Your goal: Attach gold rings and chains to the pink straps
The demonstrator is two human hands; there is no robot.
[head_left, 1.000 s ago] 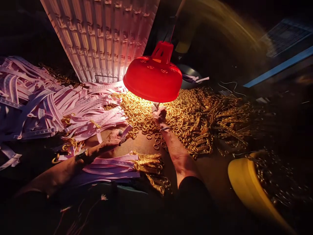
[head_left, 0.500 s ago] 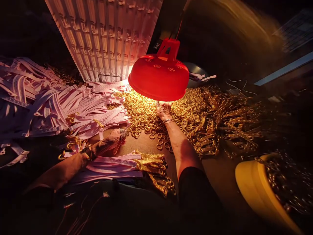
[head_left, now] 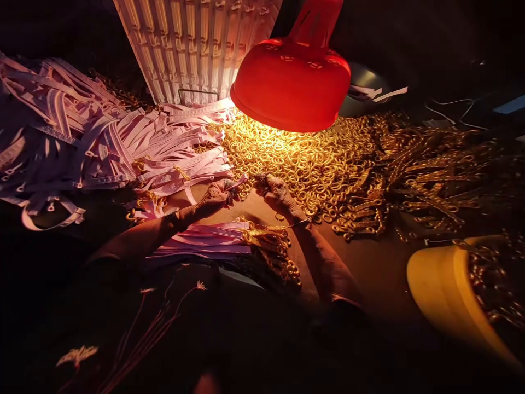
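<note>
My left hand (head_left: 218,196) is closed on a narrow pink strap (head_left: 241,180), whose tip sticks out past the fingers to the right. Just across from it, my right hand (head_left: 279,194) has its thumb and fingers pinched together. Anything inside that pinch is too small and dark to make out. Behind both hands spreads a heap of gold rings (head_left: 303,164). Below them lies a bundle of pink straps (head_left: 205,241) with gold chain pieces (head_left: 266,241) at its right end.
A red lamp (head_left: 291,87) hangs low over the rings. Pink straps (head_left: 110,142) are piled at left, gold chain lengths (head_left: 426,175) at right. A yellow container (head_left: 438,279) with chains stands front right. Behind are a ribbed panel (head_left: 197,49) and a bowl (head_left: 361,82).
My right hand has drawn back from the ring heap toward me. My left hand has moved up and right, bringing the two close together. The camera view has shifted.
</note>
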